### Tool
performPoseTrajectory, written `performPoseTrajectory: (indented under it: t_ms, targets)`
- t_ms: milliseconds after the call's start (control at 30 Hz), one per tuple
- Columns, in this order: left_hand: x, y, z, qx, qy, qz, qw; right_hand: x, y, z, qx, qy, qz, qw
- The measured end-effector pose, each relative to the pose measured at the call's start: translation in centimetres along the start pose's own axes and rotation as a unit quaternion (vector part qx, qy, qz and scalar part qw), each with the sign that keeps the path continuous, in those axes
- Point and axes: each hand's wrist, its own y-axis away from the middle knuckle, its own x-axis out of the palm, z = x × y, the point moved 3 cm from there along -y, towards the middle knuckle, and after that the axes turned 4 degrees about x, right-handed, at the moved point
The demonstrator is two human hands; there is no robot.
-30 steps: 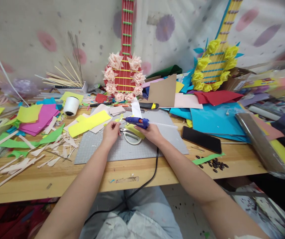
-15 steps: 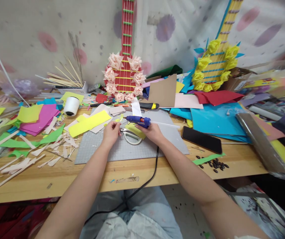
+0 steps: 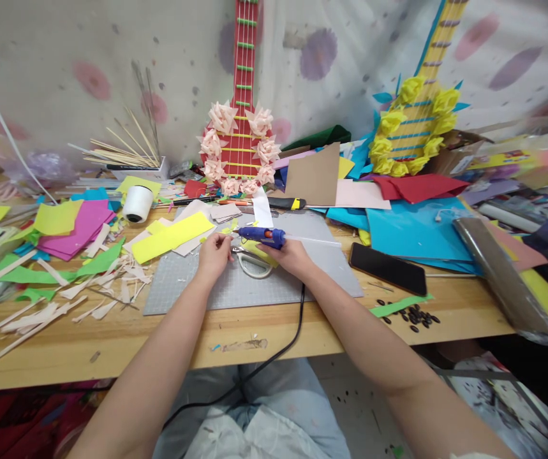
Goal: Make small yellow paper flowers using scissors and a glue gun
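A: White-handled metal scissors (image 3: 254, 276)?
B: On the grey gridded cutting mat (image 3: 226, 293).
A: Grips?
B: Over the mat: left hand (image 3: 214, 256), cannot tell; right hand (image 3: 293, 256) clamped round blue plastic glue gun (image 3: 265, 236).
A: Beyond?
B: Behind the mat, red guitar (image 3: 238, 155) with pink flowers.

No lettering, brand, number or sign can be read on anything here.

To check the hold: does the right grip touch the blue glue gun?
Touching: the head view shows the right grip closed on the blue glue gun.
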Motion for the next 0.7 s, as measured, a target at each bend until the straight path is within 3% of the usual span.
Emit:
performPoseTrajectory:
  t_ms: [233,700]
  targets:
    - [0.04,0.05,-0.12,0.000,-0.004,0.000,1.000,-0.37,-0.36,-0.38,0.008,0.001,-0.025,1.000]
    - [0.09,0.10,-0.36,-0.012,0.009,-0.002,1.000,-0.06,-0.09,-0.19,-0.009,0.006,0.012,1.000]
